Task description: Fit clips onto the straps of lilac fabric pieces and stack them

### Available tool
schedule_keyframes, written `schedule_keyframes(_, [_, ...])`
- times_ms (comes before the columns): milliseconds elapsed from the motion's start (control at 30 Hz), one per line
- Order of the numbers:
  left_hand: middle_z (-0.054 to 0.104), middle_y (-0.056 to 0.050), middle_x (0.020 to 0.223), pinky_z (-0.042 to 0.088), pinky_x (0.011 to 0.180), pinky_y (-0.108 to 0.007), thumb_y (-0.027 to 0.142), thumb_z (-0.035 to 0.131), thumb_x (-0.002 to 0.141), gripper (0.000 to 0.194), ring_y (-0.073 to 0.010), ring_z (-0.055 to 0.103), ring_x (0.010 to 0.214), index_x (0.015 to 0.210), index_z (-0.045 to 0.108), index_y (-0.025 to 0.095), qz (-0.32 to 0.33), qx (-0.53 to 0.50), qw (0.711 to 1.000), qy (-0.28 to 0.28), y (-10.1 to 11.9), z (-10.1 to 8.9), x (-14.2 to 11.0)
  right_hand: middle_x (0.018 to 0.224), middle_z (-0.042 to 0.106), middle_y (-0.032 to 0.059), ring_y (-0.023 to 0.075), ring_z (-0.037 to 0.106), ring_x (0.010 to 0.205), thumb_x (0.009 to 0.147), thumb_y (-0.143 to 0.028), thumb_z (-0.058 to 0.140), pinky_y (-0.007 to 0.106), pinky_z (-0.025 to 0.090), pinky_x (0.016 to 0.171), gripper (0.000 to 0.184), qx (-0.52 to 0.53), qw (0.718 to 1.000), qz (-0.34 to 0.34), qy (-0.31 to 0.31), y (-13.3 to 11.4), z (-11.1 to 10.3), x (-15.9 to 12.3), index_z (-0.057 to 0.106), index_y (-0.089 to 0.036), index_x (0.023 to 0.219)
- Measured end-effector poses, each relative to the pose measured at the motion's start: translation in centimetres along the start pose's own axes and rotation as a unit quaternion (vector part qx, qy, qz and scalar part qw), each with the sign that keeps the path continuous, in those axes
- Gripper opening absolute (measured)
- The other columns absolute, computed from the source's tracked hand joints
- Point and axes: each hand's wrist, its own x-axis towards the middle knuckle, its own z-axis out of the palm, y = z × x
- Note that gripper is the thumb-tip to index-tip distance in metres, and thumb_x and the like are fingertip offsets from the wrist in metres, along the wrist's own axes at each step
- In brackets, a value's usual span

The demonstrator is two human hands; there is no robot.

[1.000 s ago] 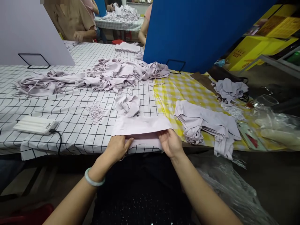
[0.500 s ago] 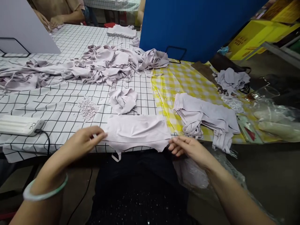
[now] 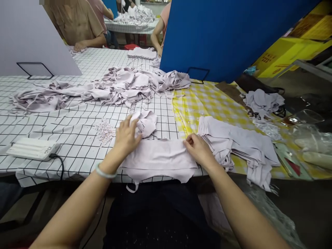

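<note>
A pale lilac strappy top (image 3: 160, 155) lies spread at the table's front edge, its lower part and one loop of strap hanging over. My right hand (image 3: 198, 148) is closed on its far right corner, thumb and fingers pinched together. My left hand (image 3: 126, 136) is open with fingers apart, over the top's far left corner and beside a crumpled lilac cloth piece (image 3: 147, 122). Whether the left fingertips touch that piece, I cannot tell. To the right lies a stack of folded lilac tops (image 3: 233, 133), straps dangling off the edge.
A heap of lilac garments (image 3: 124, 84) stretches across the checked table. Small cloth scraps (image 3: 104, 130) and a white power bank (image 3: 35, 148) with a cable lie left. A blue panel (image 3: 220, 34) and a white panel (image 3: 33, 38) stand behind. Other people sit beyond.
My left hand has moved from the top's left edge to its far left corner and opened. My right hand has gone from the near right edge to the far right corner. The view has tilted up.
</note>
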Motion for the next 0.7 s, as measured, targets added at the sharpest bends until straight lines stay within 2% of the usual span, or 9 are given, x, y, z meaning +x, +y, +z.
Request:
schedule_keyframes(67, [0.05, -0.017, 0.136, 0.046, 0.092, -0.044, 0.03, 0.071, 0.08, 0.06, -0.0343, 0.048, 0.122, 0.135, 0.05, 0.017, 0.053, -0.013, 0.998, -0.045, 1.1, 0.8, 3.7, 0.085, 0.062, 0.0046, 0.0233, 0.057, 0.08, 0.082, -0.035, 0.058, 0.035, 0.042, 0.071, 0.012, -0.004, 1.0, -0.01, -0.01, -0.3, 0.0, 0.6, 0.055, -0.023, 0.085])
schedule_keyframes(133, [0.06, -0.014, 0.117, 0.048, 0.085, -0.036, 0.018, 0.063, 0.084, 0.036, -0.0248, 0.057, 0.103, 0.12, 0.062, 0.013, 0.088, -0.021, 0.992, -0.086, 1.8, 1.3, 8.1, 0.082, 0.061, 0.0034, 0.0226, 0.057, 0.079, 0.08, -0.033, 0.061, 0.034, 0.041, 0.071, 0.012, -0.002, 0.999, -0.017, -0.041, -0.5, 0.0, 1.1, 0.057, -0.023, 0.084])
schedule_keyframes(200, [0.059, -0.013, 0.116, 0.047, 0.089, -0.036, 0.008, 0.052, 0.088, 0.03, -0.0222, 0.056, 0.104, 0.115, 0.064, 0.011, 0.085, -0.025, 0.993, -0.077, 2.3, 1.4, 11.9, 0.077, 0.061, 0.0022, 0.0214, 0.057, 0.077, 0.079, -0.029, 0.061, 0.033, 0.041, 0.071, 0.008, 0.009, 0.998, -0.022, -0.062, -0.5, 0.1, 1.4, 0.056, -0.023, 0.077])
schedule_keyframes(267, [0.054, -0.013, 0.128, 0.044, 0.096, -0.041, 0.005, 0.052, 0.087, 0.042, -0.0256, 0.053, 0.116, 0.127, 0.057, 0.014, 0.075, -0.026, 0.996, -0.044, 2.9, 0.9, 13.9, 0.078, 0.061, 0.0026, 0.0208, 0.057, 0.078, 0.081, -0.027, 0.059, 0.033, 0.041, 0.072, 0.008, 0.023, 0.998, -0.022, -0.051, -0.3, 0.1, 1.4, 0.056, -0.023, 0.075])
schedule_keyframes(333, [0.046, -0.014, 0.141, 0.041, 0.101, -0.048, 0.008, 0.054, 0.088, 0.054, -0.0321, 0.045, 0.127, 0.141, 0.046, 0.016, 0.076, -0.027, 0.997, -0.004, 3.5, 0.2, 13.1, 0.082, 0.061, 0.004, 0.0215, 0.057, 0.08, 0.082, -0.029, 0.059, 0.034, 0.042, 0.074, 0.008, 0.026, 0.999, -0.016, -0.018, -0.1, -0.1, 1.1, 0.057, -0.022, 0.079])
schedule_keyframes(400, [0.042, -0.016, 0.146, 0.039, 0.102, -0.051, 0.016, 0.053, 0.092, 0.053, -0.0355, 0.04, 0.132, 0.144, 0.043, 0.014, 0.099, -0.029, 0.995, 0.013, 3.9, 0.0, 9.9, 0.082, 0.061, 0.0039, 0.0218, 0.056, 0.079, 0.082, -0.029, 0.06, 0.034, 0.042, 0.073, 0.008, 0.029, 0.999, -0.013, -0.019, 0.1, -0.3, 0.8, 0.057, -0.022, 0.082])
schedule_keyframes(500, [0.054, -0.015, 0.136, 0.043, 0.097, -0.05, 0.033, 0.063, 0.089, 0.049, -0.0351, 0.048, 0.123, 0.134, 0.053, 0.016, 0.138, -0.029, 0.989, -0.053, 2.9, 0.2, 3.9, 0.074, 0.059, 0.0006, 0.0198, 0.056, 0.072, 0.083, -0.027, 0.058, 0.032, 0.042, 0.069, 0.005, 0.077, 0.996, -0.018, -0.051, 0.4, -0.8, 0.7, 0.059, -0.023, 0.084])
schedule_keyframes(567, [0.06, -0.016, 0.124, 0.042, 0.092, -0.052, 0.04, 0.069, 0.082, 0.052, -0.0367, 0.051, 0.116, 0.127, 0.056, 0.016, 0.088, -0.021, 0.988, -0.121, 1.4, 0.4, 1.4, 0.077, 0.059, 0.0004, 0.0185, 0.056, 0.071, 0.085, -0.028, 0.056, 0.032, 0.043, 0.069, 0.008, 0.11, 0.994, -0.019, -0.011, 0.7, -0.8, 1.0, 0.06, -0.023, 0.091])
schedule_keyframes(700, [0.068, -0.007, 0.089, 0.042, 0.087, -0.046, 0.035, 0.067, 0.081, 0.018, -0.0284, 0.061, 0.092, 0.087, 0.064, 0.018, 0.01, -0.082, 0.966, -0.247, -1.2, -0.5, 1.2, 0.079, 0.06, 0.0025, 0.0206, 0.056, 0.075, 0.08, -0.027, 0.062, 0.034, 0.045, 0.072, 0.007, 0.06, 0.998, -0.021, 0.019, 1.1, 0.0, 2.1, 0.057, -0.022, 0.081])
